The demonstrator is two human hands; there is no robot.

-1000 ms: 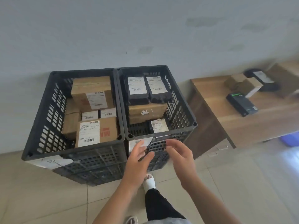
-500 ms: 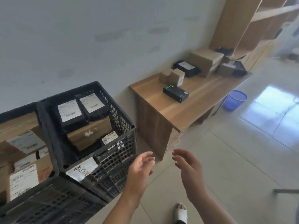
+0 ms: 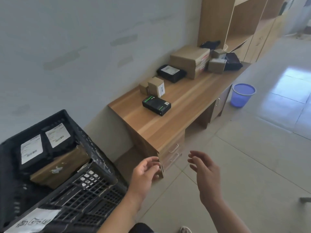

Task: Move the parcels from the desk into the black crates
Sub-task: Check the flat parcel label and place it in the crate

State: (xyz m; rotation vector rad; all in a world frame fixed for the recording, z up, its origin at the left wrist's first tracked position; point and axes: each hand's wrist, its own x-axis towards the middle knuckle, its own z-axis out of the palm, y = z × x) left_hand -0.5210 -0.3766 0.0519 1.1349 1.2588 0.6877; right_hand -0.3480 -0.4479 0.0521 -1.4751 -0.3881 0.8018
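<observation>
A black crate (image 3: 94,185) at lower left holds black bagged parcels with white labels and a brown box. On the wooden desk (image 3: 168,125) lie a black box with green print (image 3: 156,105), two small cardboard boxes (image 3: 155,84), a black bagged parcel (image 3: 171,73), a large cardboard box (image 3: 190,60) and more small parcels (image 3: 217,64) at the far end. My left hand (image 3: 144,174) and my right hand (image 3: 205,172) hover empty over the floor in front of the desk's near corner, fingers relaxed.
A blue waste bin (image 3: 242,95) stands on the tiled floor beside the desk. Wooden shelving (image 3: 235,27) rises behind the desk's far end. The desk has drawers (image 3: 173,153) at its near end. A paper label (image 3: 33,221) hangs on the crate's front.
My view has swung right, from the two crates to the desk. Both hands have left the crate's front rim and now float empty near the desk's corner.
</observation>
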